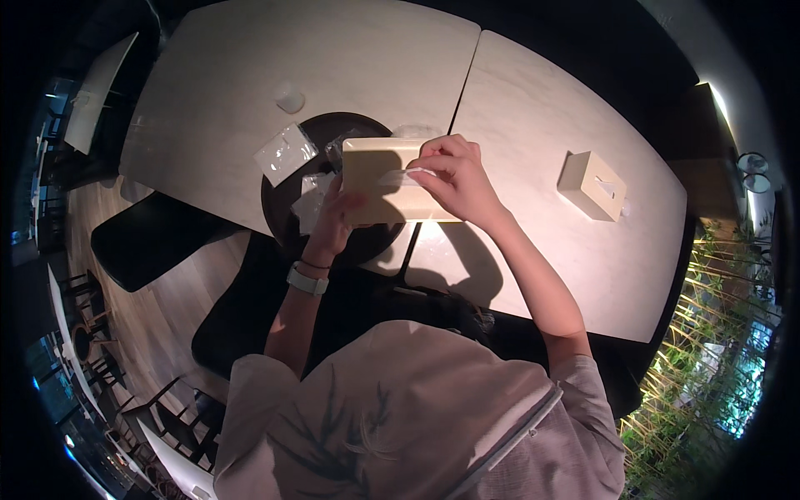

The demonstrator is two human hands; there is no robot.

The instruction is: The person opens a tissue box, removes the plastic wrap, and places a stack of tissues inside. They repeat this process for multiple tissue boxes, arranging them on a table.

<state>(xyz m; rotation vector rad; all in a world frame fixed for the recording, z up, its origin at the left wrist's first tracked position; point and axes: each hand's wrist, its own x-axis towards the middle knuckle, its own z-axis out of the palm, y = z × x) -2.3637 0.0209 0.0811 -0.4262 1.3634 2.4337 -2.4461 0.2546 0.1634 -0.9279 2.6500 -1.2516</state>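
A cream tissue box (pixel 375 156) is held up over a round dark tray (pixel 275 209). My left hand (pixel 337 215) grips the box by its left end. The fingertips of my right hand (pixel 453 178) pinch a white tissue (pixel 400 177) at the slot in the box's face. A clear-wrapped white packet (pixel 286 154) overlaps the tray's upper left rim, and more clear plastic wrapping with something white (pixel 309 203) lies on the tray behind my left hand. The box and my right hand hide part of what lies behind them.
Two pale tables meet at a dark seam (pixel 465 84). A second tissue box (pixel 590 186) stands on the right table, with a small whitish object (pixel 625 207) beside it. A small white cup (pixel 290 99) stands above the tray. Dark seats (pixel 156 237) are at the left.
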